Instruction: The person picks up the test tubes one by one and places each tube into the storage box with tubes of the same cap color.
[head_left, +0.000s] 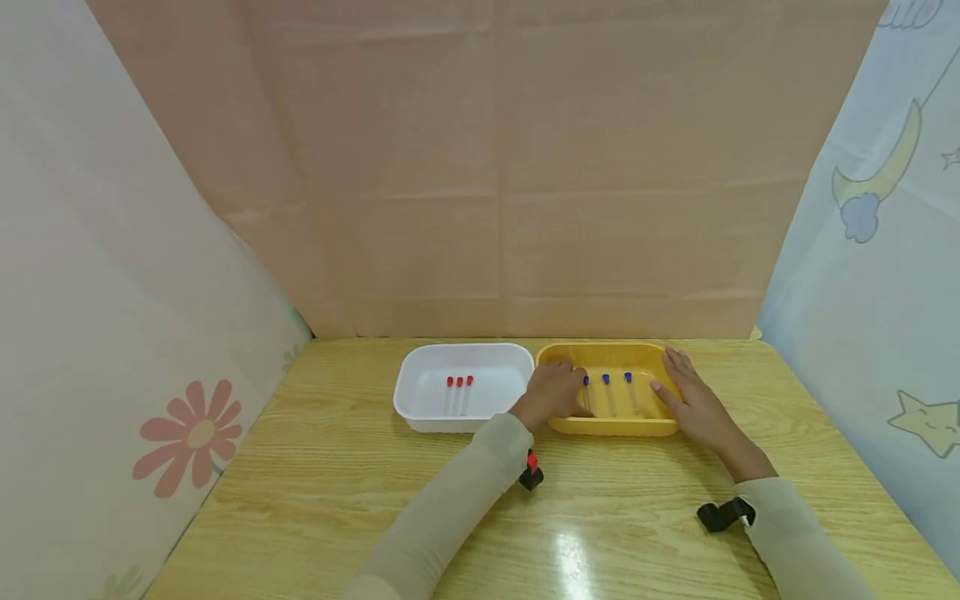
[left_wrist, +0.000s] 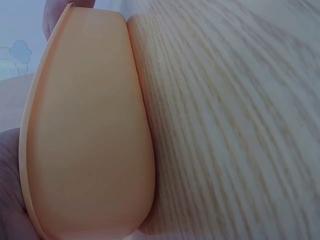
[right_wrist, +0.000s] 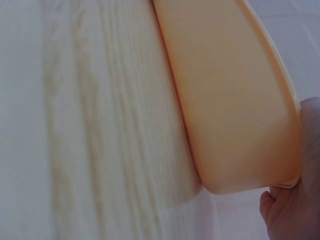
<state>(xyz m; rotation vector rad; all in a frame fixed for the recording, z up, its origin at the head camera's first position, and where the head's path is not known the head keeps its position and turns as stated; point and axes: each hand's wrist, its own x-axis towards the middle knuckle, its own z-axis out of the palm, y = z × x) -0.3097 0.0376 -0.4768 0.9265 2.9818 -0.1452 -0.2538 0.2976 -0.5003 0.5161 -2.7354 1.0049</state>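
Observation:
My left hand (head_left: 553, 392) reaches over the left end of a yellow tray (head_left: 611, 428), thumb and index finger spread apart. Its fingertips are right at a clear tube with a blue cap (head_left: 587, 381), partly hidden by the hand. Two more blue-capped tubes (head_left: 606, 379) (head_left: 628, 377) lie side by side in the same tray. At the tray's right end, my right hand (head_left: 701, 408) rests along the rim with fingers extended and thumb over the inside. Both wrist views show the tray's outer wall (left_wrist: 90, 120) (right_wrist: 235, 100) with a palm against its rim.
Left of the yellow tray stands a white tray (head_left: 405, 400), holding three red-capped tubes (head_left: 460, 382) lying in a row. Both trays sit near the back of a wood-grain table (head_left: 315, 492). A tan sheet (head_left: 495, 183) hangs behind, with printed sheets at both sides.

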